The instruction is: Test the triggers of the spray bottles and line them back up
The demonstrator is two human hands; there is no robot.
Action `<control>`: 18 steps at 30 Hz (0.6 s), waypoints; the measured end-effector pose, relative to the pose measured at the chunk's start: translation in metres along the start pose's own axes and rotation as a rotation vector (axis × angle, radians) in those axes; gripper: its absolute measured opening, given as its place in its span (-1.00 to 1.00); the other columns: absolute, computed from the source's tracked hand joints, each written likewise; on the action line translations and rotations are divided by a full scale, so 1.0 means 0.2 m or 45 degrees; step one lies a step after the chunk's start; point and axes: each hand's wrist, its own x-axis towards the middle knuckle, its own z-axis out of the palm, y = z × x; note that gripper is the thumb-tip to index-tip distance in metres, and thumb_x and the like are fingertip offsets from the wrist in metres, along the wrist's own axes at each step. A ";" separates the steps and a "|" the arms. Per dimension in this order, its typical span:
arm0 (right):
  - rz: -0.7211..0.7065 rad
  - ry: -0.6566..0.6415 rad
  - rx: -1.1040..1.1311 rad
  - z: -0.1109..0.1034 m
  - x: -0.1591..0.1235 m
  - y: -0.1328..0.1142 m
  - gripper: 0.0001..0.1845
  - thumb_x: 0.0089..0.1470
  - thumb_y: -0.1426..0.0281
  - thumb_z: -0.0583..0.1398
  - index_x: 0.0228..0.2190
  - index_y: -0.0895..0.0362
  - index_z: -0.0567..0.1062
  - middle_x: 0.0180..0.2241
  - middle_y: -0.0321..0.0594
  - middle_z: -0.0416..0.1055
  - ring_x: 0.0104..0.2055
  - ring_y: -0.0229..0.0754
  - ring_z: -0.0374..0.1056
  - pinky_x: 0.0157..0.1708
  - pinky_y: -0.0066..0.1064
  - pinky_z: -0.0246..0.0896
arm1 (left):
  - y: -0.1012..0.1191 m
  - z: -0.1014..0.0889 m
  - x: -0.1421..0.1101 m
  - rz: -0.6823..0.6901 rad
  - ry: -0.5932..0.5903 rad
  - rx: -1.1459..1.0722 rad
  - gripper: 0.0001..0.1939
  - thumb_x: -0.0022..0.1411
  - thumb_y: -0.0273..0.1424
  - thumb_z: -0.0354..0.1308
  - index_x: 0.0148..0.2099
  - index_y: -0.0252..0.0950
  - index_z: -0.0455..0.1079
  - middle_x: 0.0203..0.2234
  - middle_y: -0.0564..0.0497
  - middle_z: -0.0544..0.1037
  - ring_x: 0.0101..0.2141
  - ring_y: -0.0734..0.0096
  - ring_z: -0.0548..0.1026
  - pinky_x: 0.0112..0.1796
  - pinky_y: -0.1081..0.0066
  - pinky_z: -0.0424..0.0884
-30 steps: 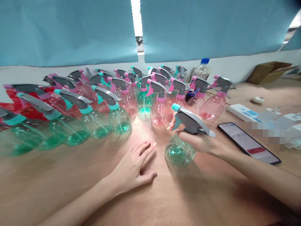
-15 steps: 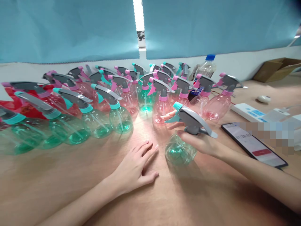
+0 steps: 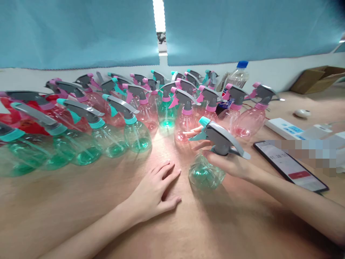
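My right hand [image 3: 229, 163] is wrapped round the neck of a green spray bottle [image 3: 205, 174] with a grey and turquoise trigger head. This bottle stands upright on the wooden table [image 3: 172, 237], and its collar is partly hidden by my fingers. My left hand [image 3: 157, 190] lies flat on the table to the left of it, fingers spread, touching nothing else. Ahead and to the left is a row of green spray bottles [image 3: 138, 136]. Directly behind my right hand stands a pink spray bottle [image 3: 183, 126], its lower part partly covered by my fingertips.
Several more pink and green spray bottles crowd the back, with a blue-capped drink bottle [image 3: 238, 77] among them. To the right lie a phone [image 3: 285, 162], a white power strip [image 3: 288, 127], a small white object [image 3: 302, 113] and a cardboard box [image 3: 315, 81]. Red plastic [image 3: 29, 122] shows at left.
Both hands and the held bottle stay almost where they were. The bottles on the left appear shifted slightly left and up, as the view has moved a little.
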 end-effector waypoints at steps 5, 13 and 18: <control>-0.007 -0.022 0.016 -0.01 0.00 0.00 -0.45 -0.08 0.57 0.09 -0.02 0.02 0.42 -0.11 -0.19 0.50 -0.30 -0.20 0.47 -0.30 -0.35 0.39 | 0.01 -0.01 0.00 -0.007 -0.034 0.032 -0.34 0.22 -0.15 0.15 0.29 -0.30 0.18 0.23 -0.28 0.24 0.23 -0.11 0.15 0.12 -0.06 0.18; 0.038 -0.011 -0.021 -0.01 0.00 -0.01 -0.53 -0.06 0.53 0.10 -0.07 0.02 0.45 -0.14 -0.19 0.50 -0.39 -0.23 0.40 -0.39 -0.37 0.37 | 0.01 -0.01 0.00 0.008 -0.026 0.036 -0.34 0.23 -0.15 0.16 0.29 -0.32 0.18 0.22 -0.29 0.24 0.23 -0.11 0.15 0.12 -0.05 0.19; 0.083 -0.007 0.013 0.00 -0.01 -0.01 -0.53 -0.06 0.53 0.11 -0.07 0.04 0.44 -0.08 -0.17 0.47 -0.51 -0.33 0.32 -0.44 -0.39 0.35 | 0.01 -0.01 0.01 -0.005 -0.038 0.031 -0.34 0.23 -0.15 0.15 0.29 -0.31 0.19 0.23 -0.29 0.24 0.22 -0.12 0.16 0.12 -0.07 0.18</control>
